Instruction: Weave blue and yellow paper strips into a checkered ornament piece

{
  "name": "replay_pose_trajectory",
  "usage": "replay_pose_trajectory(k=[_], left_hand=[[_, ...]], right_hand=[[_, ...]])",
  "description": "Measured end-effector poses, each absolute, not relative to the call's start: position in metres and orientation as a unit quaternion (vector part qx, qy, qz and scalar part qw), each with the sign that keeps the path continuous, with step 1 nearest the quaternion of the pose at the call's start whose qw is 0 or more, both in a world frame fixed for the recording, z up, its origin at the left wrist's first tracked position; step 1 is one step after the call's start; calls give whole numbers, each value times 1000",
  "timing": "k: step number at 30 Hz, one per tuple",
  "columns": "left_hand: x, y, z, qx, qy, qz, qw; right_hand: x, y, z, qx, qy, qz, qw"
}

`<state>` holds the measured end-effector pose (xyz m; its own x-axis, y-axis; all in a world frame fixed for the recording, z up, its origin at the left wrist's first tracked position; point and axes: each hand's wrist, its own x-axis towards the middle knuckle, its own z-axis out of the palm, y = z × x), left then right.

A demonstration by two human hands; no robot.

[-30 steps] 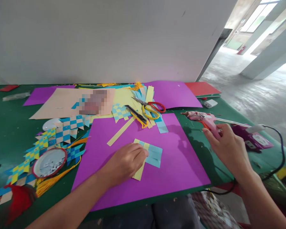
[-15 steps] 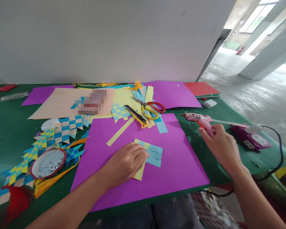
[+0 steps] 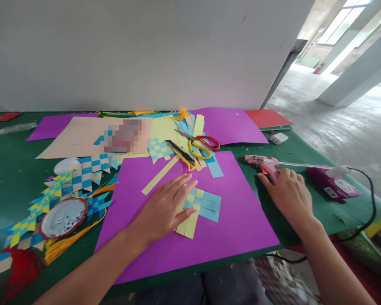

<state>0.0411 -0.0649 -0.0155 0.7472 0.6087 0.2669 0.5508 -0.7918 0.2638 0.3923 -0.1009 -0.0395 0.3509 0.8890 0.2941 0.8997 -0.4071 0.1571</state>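
My left hand (image 3: 165,205) has its fingers spread over the left edge of a woven piece of light blue and yellow paper strips (image 3: 206,205), which lies on a purple sheet (image 3: 235,228). On the right, my right hand (image 3: 288,192) is closed round the handle of a pink glue gun (image 3: 260,161) whose nozzle points left. A loose yellow strip (image 3: 160,176) lies beyond my left hand. Above it are a yellow box cutter (image 3: 182,156) and scissors with red and yellow handles (image 3: 206,144).
Woven paper fish shapes (image 3: 82,173), a white dish with a red rim (image 3: 63,218) and yellow tassels (image 3: 62,250) lie at the left. A purple power block (image 3: 333,182) with a cable sits right of my right hand. A pale wall (image 3: 130,55) stands behind.
My left hand has opened from a pinch and its fingers have spread. The woven strips have shifted slightly right. The glue gun has been lowered and moved a little left.
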Motion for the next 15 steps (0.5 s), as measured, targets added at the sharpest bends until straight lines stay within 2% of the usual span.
replay_pose_trajectory(k=[3,5,8,12,15], left_hand=[[41,-61,-19,932,317,143,97],[40,-60,-22,934,312,143,102],[40,-60,-25,937,298,151,99],[39,-62,-24,933,298,168,110],[39,-63,-19,915,324,169,171]], right_hand=[[369,-107,-18,-778,-593,-201,46],[349,-108,-4,-694,-691,-171,104],[321,-103,7,-590,-786,-122,137],[299,-93,1,-459,-878,4,135],[292,-84,-5,-402,-905,68,120]])
